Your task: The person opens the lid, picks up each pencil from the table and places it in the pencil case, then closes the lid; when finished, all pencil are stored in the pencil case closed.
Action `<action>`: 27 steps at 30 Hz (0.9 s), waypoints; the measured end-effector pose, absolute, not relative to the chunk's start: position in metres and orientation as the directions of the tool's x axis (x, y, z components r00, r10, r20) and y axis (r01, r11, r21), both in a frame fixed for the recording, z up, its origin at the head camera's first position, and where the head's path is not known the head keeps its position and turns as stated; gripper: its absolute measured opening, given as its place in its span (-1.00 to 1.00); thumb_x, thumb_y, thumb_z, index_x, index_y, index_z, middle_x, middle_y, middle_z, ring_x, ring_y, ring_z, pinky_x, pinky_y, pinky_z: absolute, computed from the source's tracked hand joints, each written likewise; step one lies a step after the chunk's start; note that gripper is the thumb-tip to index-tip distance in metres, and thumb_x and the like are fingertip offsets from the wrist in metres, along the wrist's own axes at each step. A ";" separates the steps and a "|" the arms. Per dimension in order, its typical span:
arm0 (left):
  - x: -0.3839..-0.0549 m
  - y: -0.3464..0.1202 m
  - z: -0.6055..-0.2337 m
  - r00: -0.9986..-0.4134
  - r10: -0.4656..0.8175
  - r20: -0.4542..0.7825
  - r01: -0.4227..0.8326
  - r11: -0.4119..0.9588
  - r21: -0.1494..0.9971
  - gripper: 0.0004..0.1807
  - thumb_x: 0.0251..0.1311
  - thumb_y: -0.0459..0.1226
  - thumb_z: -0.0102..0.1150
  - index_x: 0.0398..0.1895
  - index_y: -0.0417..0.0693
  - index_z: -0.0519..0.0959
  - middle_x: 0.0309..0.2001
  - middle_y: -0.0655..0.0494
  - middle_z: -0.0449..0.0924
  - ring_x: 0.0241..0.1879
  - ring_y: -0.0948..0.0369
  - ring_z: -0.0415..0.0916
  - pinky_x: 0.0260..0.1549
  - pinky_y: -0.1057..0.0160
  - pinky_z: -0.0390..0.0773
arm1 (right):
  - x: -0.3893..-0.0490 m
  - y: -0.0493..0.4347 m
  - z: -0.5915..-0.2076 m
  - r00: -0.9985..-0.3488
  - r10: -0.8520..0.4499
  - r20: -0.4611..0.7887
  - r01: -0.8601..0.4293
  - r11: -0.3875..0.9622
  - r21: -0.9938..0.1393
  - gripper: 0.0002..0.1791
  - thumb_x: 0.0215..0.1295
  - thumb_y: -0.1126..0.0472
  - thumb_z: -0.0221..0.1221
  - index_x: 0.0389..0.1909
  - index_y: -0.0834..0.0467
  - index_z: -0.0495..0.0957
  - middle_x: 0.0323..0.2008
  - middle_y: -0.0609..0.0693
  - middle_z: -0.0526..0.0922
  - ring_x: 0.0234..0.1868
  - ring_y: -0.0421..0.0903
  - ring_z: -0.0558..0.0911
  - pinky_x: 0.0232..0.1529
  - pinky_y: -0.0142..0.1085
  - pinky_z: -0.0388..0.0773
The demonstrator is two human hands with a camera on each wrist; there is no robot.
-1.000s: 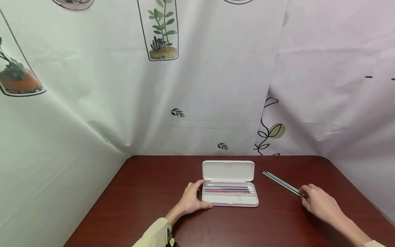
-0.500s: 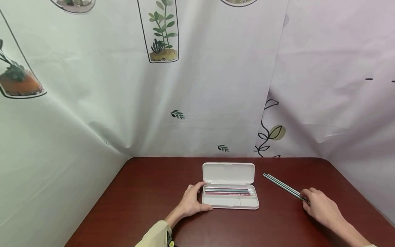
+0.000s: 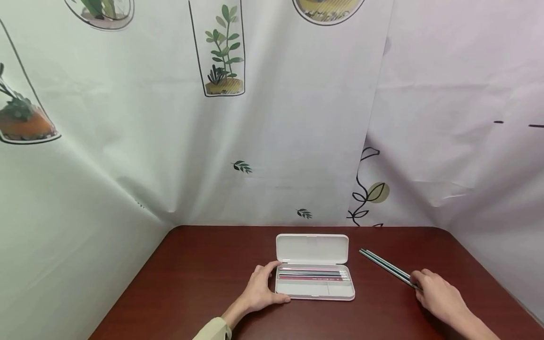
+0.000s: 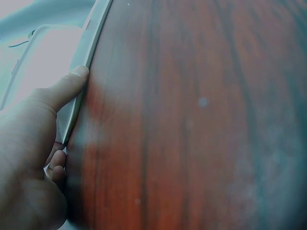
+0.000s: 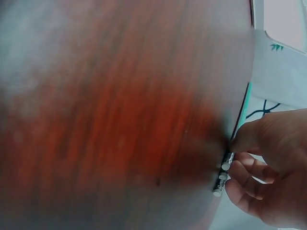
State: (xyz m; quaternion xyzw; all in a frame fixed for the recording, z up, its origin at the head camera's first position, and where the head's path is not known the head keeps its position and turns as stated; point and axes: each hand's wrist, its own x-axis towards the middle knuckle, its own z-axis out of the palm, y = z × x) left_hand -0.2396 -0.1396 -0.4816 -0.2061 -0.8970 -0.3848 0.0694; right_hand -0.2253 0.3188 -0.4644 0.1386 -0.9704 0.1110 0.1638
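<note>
An open white pencil case [image 3: 301, 287] lies on the table, its lid [image 3: 312, 249] raised at the back. Several pencils [image 3: 312, 274], grey and pink among them, lie in its rear compartment. My left hand [image 3: 259, 290] holds the case's left end, thumb at the front edge and a finger at the back corner. In the left wrist view, the thumb [image 4: 72, 86] presses the case's rim. To the right of the case, my right hand [image 3: 439, 295] pinches the near ends of a few dark green pencils [image 3: 384, 265]. Their pale end tips [image 5: 224, 166] show beside the fingers in the right wrist view.
The reddish-brown wooden table [image 3: 204, 264] has rounded far corners. A white curtain [image 3: 276, 141] printed with plants hangs behind it and along both sides. The case's front section has a small divider.
The head view has tilted up a little, so everything sits lower in the picture. Both hands keep their holds, and the case and pencils stay in about the same places.
</note>
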 end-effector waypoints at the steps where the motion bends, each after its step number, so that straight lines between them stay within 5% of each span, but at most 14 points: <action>1: -0.240 -0.140 -0.481 -0.905 0.319 0.283 0.425 0.623 0.657 -0.07 -0.26 -0.03 0.66 0.28 -0.01 0.45 -0.15 0.08 0.38 -0.13 0.15 0.31 -0.19 0.15 0.37 | -0.226 0.319 -0.464 -0.906 -0.236 0.353 -0.309 0.936 -0.167 -0.72 -0.05 0.48 0.38 -0.42 0.09 0.55 -0.49 -0.11 0.43 -0.49 -0.13 0.43 -0.59 -0.15 0.39; 27: -0.243 -0.138 -0.481 -0.910 0.305 0.280 0.414 0.643 0.645 -0.06 -0.28 -0.03 0.67 0.28 -0.02 0.45 -0.15 0.05 0.39 -0.12 0.13 0.32 -0.17 0.13 0.36 | -0.225 0.317 -0.463 -0.899 -0.240 0.365 -0.320 0.931 -0.177 -0.75 -0.10 0.49 0.31 -0.35 0.21 0.58 -0.47 -0.06 0.46 -0.52 -0.12 0.43 -0.59 -0.15 0.38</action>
